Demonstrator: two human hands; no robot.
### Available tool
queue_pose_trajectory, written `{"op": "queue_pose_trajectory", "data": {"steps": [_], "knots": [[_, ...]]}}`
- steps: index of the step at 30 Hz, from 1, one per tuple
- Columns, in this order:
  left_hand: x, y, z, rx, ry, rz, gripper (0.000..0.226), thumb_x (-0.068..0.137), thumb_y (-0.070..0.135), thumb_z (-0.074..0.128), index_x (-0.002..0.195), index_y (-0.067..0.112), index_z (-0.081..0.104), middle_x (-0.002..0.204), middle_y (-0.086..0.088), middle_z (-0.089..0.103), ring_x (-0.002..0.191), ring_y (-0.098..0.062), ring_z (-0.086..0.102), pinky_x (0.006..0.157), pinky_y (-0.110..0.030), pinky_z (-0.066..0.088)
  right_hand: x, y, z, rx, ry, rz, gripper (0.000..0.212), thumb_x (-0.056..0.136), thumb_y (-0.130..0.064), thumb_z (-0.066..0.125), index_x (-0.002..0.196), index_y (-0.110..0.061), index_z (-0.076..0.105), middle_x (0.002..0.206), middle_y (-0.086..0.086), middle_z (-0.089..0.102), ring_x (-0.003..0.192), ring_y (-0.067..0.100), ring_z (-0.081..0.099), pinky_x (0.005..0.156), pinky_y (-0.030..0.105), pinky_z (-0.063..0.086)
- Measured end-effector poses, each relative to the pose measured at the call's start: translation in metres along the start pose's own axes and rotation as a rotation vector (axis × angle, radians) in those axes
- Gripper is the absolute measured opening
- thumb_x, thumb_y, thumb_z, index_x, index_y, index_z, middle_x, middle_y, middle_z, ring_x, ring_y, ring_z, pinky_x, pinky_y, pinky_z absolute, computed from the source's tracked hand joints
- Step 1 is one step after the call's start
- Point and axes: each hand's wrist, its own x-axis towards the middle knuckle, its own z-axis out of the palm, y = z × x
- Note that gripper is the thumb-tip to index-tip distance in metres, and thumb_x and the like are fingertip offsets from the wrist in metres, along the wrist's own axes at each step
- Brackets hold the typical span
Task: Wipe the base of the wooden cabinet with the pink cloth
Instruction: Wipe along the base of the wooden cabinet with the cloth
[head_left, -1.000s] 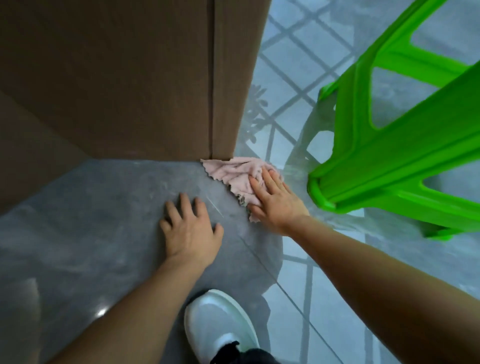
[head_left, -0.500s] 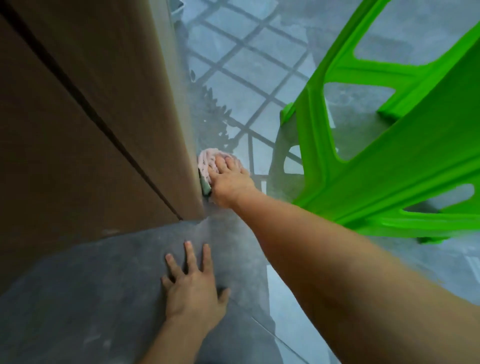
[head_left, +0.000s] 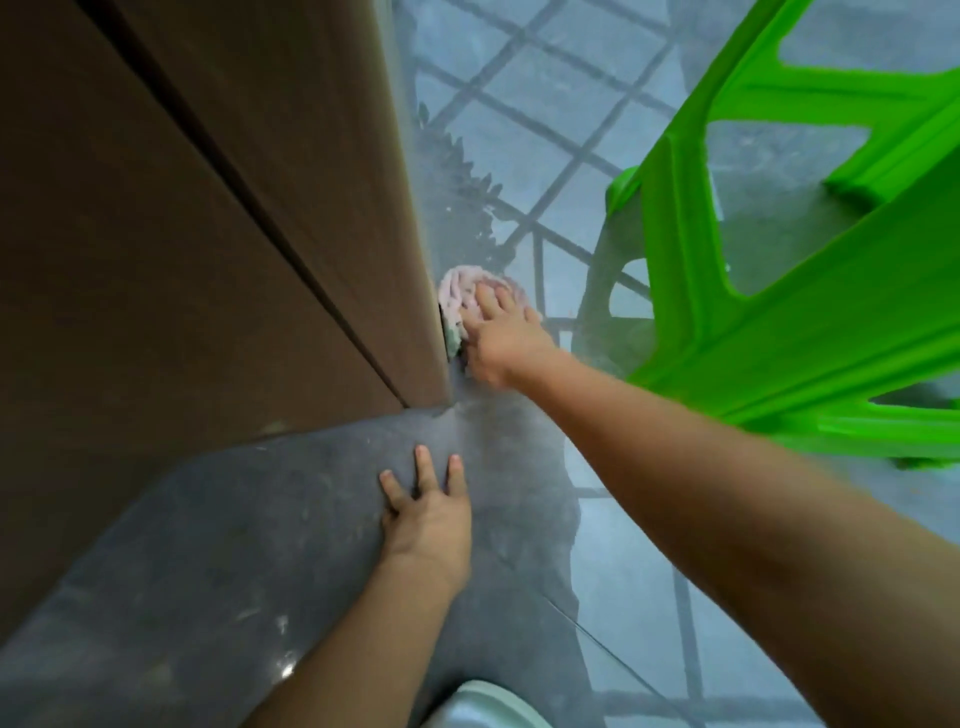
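The brown wooden cabinet (head_left: 218, 218) fills the left of the view, its corner meeting the floor near the middle. A bunched pink cloth (head_left: 460, 293) lies against the foot of the cabinet's right side. My right hand (head_left: 501, 338) presses flat on the cloth, fingers over it, pushing it against the cabinet's base. My left hand (head_left: 428, 519) rests flat on the dark grey floor in front of the cabinet, fingers spread, holding nothing.
A bright green plastic chair (head_left: 789, 291) stands close on the right, its legs just beyond my right forearm. The glossy grey tiled floor (head_left: 571, 130) runs between cabinet and chair. A white shoe (head_left: 483, 709) shows at the bottom edge.
My right hand has carried the cloth from the cabinet's front corner round to its right side and pressed it there. The view has swung right. My left hand stays on the floor.
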Motion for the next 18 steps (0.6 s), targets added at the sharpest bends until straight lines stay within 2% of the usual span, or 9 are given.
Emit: {"op": "queue_pose_trajectory", "data": {"steps": [2,5,9,13,15,18], "knots": [[0.003,0.001,-0.002,0.044,-0.011,0.004,0.096,0.094,0.01,0.056,0.161,0.019,-0.013,0.166,-0.02,-0.026,0.15,-0.06,-0.007,0.123,-0.058,0.016,-0.043,-0.006,0.025,0.069,0.07,-0.008,0.059,0.095,-0.038,0.04,0.15,-0.022,0.025,0.164,0.014,0.004,0.15,0.036,0.0,0.117,0.06,0.009],[0.006,0.002,-0.004,0.046,-0.035,-0.004,0.091,0.096,0.004,0.048,0.16,0.02,-0.015,0.166,-0.016,-0.028,0.15,-0.06,-0.007,0.122,-0.059,0.016,-0.065,-0.019,0.043,0.072,0.129,0.063,0.062,0.093,-0.038,0.04,0.151,-0.023,0.024,0.164,0.013,0.007,0.15,0.036,0.0,0.116,0.06,0.007],[0.009,-0.002,-0.009,0.028,-0.064,0.004,0.099,0.093,0.002,0.053,0.16,0.022,-0.017,0.166,-0.014,-0.03,0.15,-0.058,-0.009,0.121,-0.061,0.017,-0.007,-0.02,0.015,0.062,0.113,0.069,0.067,0.091,-0.038,0.043,0.153,-0.022,0.022,0.165,0.01,0.003,0.151,0.033,-0.002,0.119,0.059,0.004],[0.01,-0.002,-0.007,0.007,-0.066,0.013,0.101,0.093,0.006,0.055,0.158,0.02,-0.021,0.164,-0.017,-0.033,0.148,-0.061,-0.014,0.121,-0.063,0.009,0.063,-0.003,-0.023,0.039,0.048,0.069,0.069,0.09,-0.033,0.046,0.153,-0.021,0.021,0.165,0.006,-0.002,0.151,0.03,-0.006,0.12,0.058,0.0],[0.009,-0.004,0.002,-0.006,-0.055,0.023,0.103,0.093,0.01,0.055,0.157,0.02,-0.025,0.162,-0.017,-0.037,0.146,-0.062,-0.018,0.121,-0.063,0.005,0.078,0.001,-0.03,0.014,-0.022,0.074,0.075,0.088,-0.031,0.052,0.154,-0.021,0.017,0.165,0.004,-0.006,0.15,0.03,-0.01,0.119,0.059,-0.001],[0.007,-0.006,0.004,-0.04,-0.029,0.019,0.102,0.093,0.01,0.054,0.158,0.024,-0.022,0.163,-0.013,-0.036,0.148,-0.06,-0.018,0.121,-0.063,0.01,0.072,-0.001,-0.025,0.006,-0.003,0.065,0.073,0.089,-0.028,0.05,0.154,-0.023,0.018,0.165,0.006,-0.007,0.15,0.031,-0.011,0.12,0.058,-0.002]]}}
